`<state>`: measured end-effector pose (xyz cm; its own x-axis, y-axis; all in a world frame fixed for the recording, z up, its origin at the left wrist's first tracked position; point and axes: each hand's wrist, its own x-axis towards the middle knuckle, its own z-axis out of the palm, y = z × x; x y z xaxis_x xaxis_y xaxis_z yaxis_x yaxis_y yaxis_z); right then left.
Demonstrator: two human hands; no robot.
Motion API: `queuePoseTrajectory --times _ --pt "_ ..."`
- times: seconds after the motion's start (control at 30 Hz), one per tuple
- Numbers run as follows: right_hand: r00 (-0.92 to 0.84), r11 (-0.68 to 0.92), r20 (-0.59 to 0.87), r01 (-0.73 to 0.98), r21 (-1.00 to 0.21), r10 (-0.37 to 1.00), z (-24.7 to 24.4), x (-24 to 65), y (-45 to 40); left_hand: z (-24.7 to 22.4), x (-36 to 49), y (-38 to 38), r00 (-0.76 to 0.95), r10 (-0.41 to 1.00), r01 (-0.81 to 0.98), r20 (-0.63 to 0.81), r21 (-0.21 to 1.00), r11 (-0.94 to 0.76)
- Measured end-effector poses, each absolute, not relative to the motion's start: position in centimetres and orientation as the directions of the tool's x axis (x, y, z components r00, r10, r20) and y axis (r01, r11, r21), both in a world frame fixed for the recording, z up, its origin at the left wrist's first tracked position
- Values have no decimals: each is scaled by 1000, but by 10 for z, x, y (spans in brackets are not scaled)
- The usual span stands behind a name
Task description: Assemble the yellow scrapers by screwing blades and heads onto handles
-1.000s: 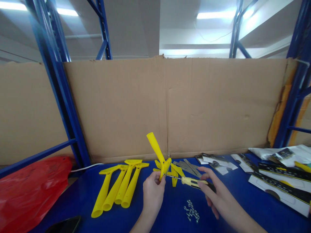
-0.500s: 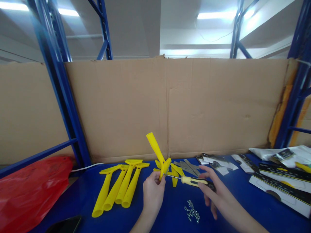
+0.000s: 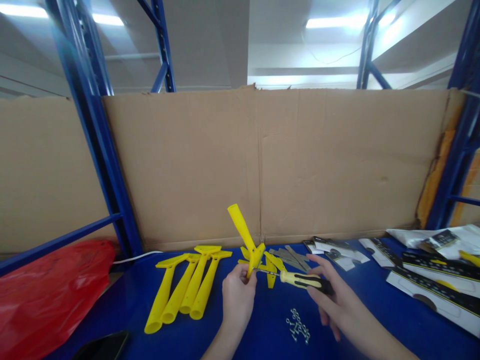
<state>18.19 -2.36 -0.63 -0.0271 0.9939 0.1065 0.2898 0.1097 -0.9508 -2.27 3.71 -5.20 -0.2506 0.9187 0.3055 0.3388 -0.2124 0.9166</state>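
Note:
My left hand (image 3: 239, 291) pinches the head of a yellow plastic scraper handle (image 3: 240, 223), whose hollow grip points up and to the left. In my right hand (image 3: 332, 295) is a screwdriver (image 3: 300, 280) with a cream and black handle, held between thumb and fingers. Its shaft runs left, and the tip meets the head of the yellow handle beside my left fingers; the exact contact is too small to make out. Just behind lie loose flat yellow pieces (image 3: 270, 279) and grey metal blades (image 3: 294, 256). Small screws and nuts (image 3: 298, 326) lie in a loose pile below the screwdriver.
Several more yellow handles (image 3: 183, 287) lie left on the blue table (image 3: 270, 330). Black-and-white packaging cards (image 3: 435, 300) are on the right. A red plastic bag (image 3: 56, 300) and a dark phone-like object (image 3: 103, 346) are at left. Cardboard (image 3: 195, 165) stands behind.
The view has shifted very slightly. My right fingers have moved a little around the screwdriver handle; my left hand still holds the scraper handle in the same pose.

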Motion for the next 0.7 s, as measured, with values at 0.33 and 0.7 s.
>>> queuePoseTrajectory --times 0.33,0.7 --pt "74 78 111 356 -931 991 -1 182 -24 -51 -19 35 -236 916 363 325 904 -227" --pt "8 35 40 332 -943 999 -6 183 -19 -51 -19 35 -233 919 371 319 902 -219"
